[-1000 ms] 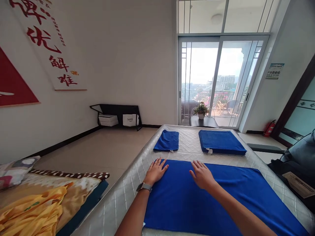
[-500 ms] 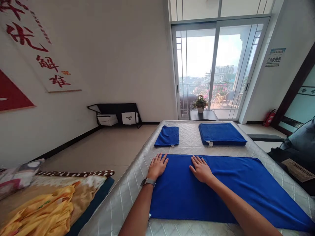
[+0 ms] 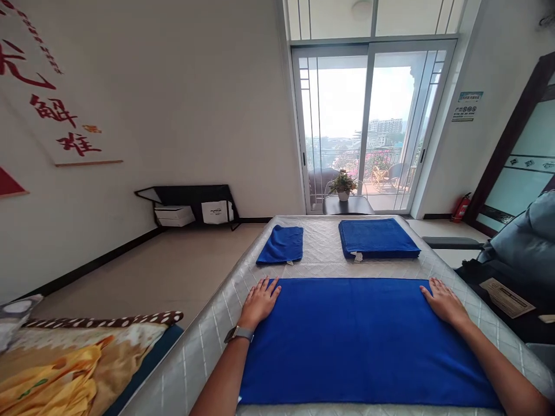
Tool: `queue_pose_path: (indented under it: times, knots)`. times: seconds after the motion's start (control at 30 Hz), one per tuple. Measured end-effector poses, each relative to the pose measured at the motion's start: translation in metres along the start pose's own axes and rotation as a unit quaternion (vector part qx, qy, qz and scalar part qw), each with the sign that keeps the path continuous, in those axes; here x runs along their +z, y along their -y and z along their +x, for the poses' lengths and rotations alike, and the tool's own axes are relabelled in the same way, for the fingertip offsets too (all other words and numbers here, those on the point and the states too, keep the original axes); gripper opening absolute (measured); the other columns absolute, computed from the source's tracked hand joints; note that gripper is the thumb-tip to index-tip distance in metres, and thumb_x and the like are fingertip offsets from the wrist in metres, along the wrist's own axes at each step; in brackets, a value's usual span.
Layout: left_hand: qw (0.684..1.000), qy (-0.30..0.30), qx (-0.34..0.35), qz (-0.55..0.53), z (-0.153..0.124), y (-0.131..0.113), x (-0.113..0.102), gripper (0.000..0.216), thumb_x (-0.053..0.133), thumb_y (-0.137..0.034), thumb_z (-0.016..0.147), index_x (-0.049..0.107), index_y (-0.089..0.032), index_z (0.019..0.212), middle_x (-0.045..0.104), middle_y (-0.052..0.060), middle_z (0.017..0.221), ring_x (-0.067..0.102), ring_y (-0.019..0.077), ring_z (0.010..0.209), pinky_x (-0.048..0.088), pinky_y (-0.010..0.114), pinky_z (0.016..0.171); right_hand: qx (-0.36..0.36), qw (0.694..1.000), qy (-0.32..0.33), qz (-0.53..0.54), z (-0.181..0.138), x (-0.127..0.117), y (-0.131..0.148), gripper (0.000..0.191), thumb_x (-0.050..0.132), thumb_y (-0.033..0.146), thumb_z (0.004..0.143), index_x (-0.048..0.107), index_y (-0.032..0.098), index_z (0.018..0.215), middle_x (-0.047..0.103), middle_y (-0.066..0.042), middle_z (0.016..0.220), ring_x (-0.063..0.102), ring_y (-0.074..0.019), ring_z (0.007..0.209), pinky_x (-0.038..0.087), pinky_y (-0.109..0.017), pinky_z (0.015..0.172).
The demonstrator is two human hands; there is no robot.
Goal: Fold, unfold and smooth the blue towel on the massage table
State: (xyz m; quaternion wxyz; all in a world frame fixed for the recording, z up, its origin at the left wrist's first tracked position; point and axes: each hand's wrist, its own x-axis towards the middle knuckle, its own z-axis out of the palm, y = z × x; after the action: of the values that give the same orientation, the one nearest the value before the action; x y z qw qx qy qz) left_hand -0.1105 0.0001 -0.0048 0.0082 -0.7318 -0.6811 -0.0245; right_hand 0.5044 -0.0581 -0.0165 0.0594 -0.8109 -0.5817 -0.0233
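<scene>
A blue towel (image 3: 347, 341) lies spread flat across the near part of the mattress (image 3: 321, 240). My left hand (image 3: 259, 303), with a watch (image 3: 238, 334) on its wrist, rests palm down on the towel's far left corner, fingers spread. At the far right corner, my right hand (image 3: 444, 301) lies flat, its fingers stretched out on the cloth. Beyond the towel are a small folded blue cloth (image 3: 281, 244) on the left and a stack of folded blue towels (image 3: 378, 238) on the right.
Low at the left is bedding (image 3: 130, 341) with a yellow cloth (image 3: 56, 375) on top. A black rack (image 3: 191, 199) with white boxes stands by the wall. A potted plant (image 3: 343, 185) sits beyond the mattress, and a dark chair (image 3: 520, 248) is at the right.
My right hand has slid rightward across the towel to its far right corner, and the cloth's right part lies smoother. The left hand keeps its corner. The view has shifted slightly right.
</scene>
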Motion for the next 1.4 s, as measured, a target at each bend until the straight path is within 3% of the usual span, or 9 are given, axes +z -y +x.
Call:
queue_pose_path:
  times: [0.33, 0.43, 0.53, 0.63, 0.77, 0.9, 1.0, 1.17, 1.4]
  knots:
    - [0.998, 0.015, -0.054, -0.031, 0.005, -0.003, -0.006, 0.068, 0.019, -0.052, 0.104, 0.026, -0.016, 0.161, 0.023, 0.01, 0.168, 0.02, 0.0254, 0.156, 0.017, 0.047, 0.125, -0.004, 1.0, -0.02, -0.009, 0.005, 0.019, -0.016, 0.083, 0.014, 0.056, 0.097, 0.028, 0.001, 0.158, 0.029, -0.016, 0.166, 0.024, -0.0267, 0.153, 0.017, -0.044, 0.126]
    - [0.997, 0.011, -0.064, -0.049, 0.005, -0.001, -0.007, 0.07, 0.018, -0.053, 0.103, 0.026, -0.014, 0.161, 0.023, 0.01, 0.168, 0.02, 0.0249, 0.156, 0.016, 0.047, 0.126, 0.02, 0.998, -0.039, -0.038, 0.007, 0.01, -0.014, 0.079, 0.02, 0.052, 0.097, 0.036, 0.0, 0.155, 0.033, -0.019, 0.163, 0.024, -0.031, 0.153, 0.014, -0.05, 0.125]
    - [0.996, 0.011, -0.064, -0.068, 0.003, 0.002, -0.009, 0.072, 0.014, -0.054, 0.103, 0.025, -0.013, 0.161, 0.02, 0.01, 0.168, 0.018, 0.0247, 0.156, 0.015, 0.046, 0.126, 0.029, 0.993, -0.077, -0.088, 0.006, -0.01, 0.005, 0.067, 0.025, 0.035, 0.097, 0.049, -0.007, 0.144, 0.041, -0.027, 0.156, 0.026, -0.0365, 0.151, 0.011, -0.056, 0.124]
    - [0.995, 0.013, -0.064, -0.075, 0.003, 0.002, -0.009, 0.073, 0.013, -0.055, 0.103, 0.024, -0.012, 0.161, 0.018, 0.01, 0.168, 0.018, 0.0252, 0.156, 0.014, 0.047, 0.126, -0.03, 0.989, -0.101, -0.105, -0.007, -0.034, 0.059, 0.06, 0.026, 0.02, 0.096, 0.051, -0.008, 0.142, 0.046, -0.029, 0.152, 0.033, -0.0358, 0.149, 0.015, -0.054, 0.123]
    - [0.995, 0.004, -0.064, -0.077, 0.003, 0.002, -0.008, 0.073, 0.016, -0.055, 0.103, 0.027, -0.011, 0.16, 0.021, 0.011, 0.168, 0.02, 0.0263, 0.156, 0.015, 0.047, 0.126, -0.175, 0.983, -0.057, -0.025, -0.048, -0.054, 0.192, 0.059, 0.028, 0.029, 0.101, 0.046, 0.001, 0.15, 0.044, -0.021, 0.156, 0.033, -0.0283, 0.15, 0.022, -0.044, 0.123]
    - [0.995, -0.009, -0.063, -0.079, 0.003, 0.002, -0.007, 0.072, 0.017, -0.054, 0.103, 0.028, -0.012, 0.16, 0.024, 0.012, 0.167, 0.022, 0.0263, 0.155, 0.017, 0.047, 0.126, -0.337, 0.931, 0.03, 0.134, -0.096, -0.055, 0.331, 0.06, 0.031, 0.04, 0.103, 0.045, 0.011, 0.153, 0.04, -0.013, 0.16, 0.031, -0.0232, 0.151, 0.022, -0.039, 0.124]
    - [0.996, -0.013, -0.065, -0.067, 0.002, 0.002, -0.006, 0.069, 0.018, -0.051, 0.104, 0.029, -0.012, 0.16, 0.025, 0.012, 0.167, 0.024, 0.0263, 0.155, 0.019, 0.047, 0.126, -0.376, 0.905, 0.074, 0.186, -0.117, -0.046, 0.397, 0.06, 0.033, 0.042, 0.103, 0.044, 0.011, 0.153, 0.038, -0.012, 0.162, 0.029, -0.0236, 0.152, 0.021, -0.04, 0.124]
    - [0.997, -0.037, -0.053, -0.043, 0.003, 0.004, 0.001, 0.066, 0.021, -0.049, 0.104, 0.032, -0.013, 0.159, 0.031, 0.013, 0.165, 0.027, 0.0277, 0.153, 0.021, 0.048, 0.125, -0.379, 0.903, 0.083, 0.185, -0.123, -0.028, 0.429, 0.068, 0.029, 0.047, 0.103, 0.032, 0.006, 0.158, 0.026, -0.015, 0.166, 0.018, -0.0266, 0.155, 0.013, -0.046, 0.126]
    - [0.996, -0.056, -0.055, -0.044, 0.004, 0.005, 0.006, 0.065, 0.023, -0.049, 0.104, 0.034, -0.014, 0.158, 0.033, 0.013, 0.164, 0.029, 0.0282, 0.153, 0.021, 0.049, 0.124, -0.371, 0.906, 0.096, 0.181, -0.116, -0.026, 0.402, 0.072, 0.025, 0.054, 0.103, 0.028, 0.011, 0.16, 0.022, -0.012, 0.167, 0.016, -0.0255, 0.155, 0.012, -0.047, 0.126]
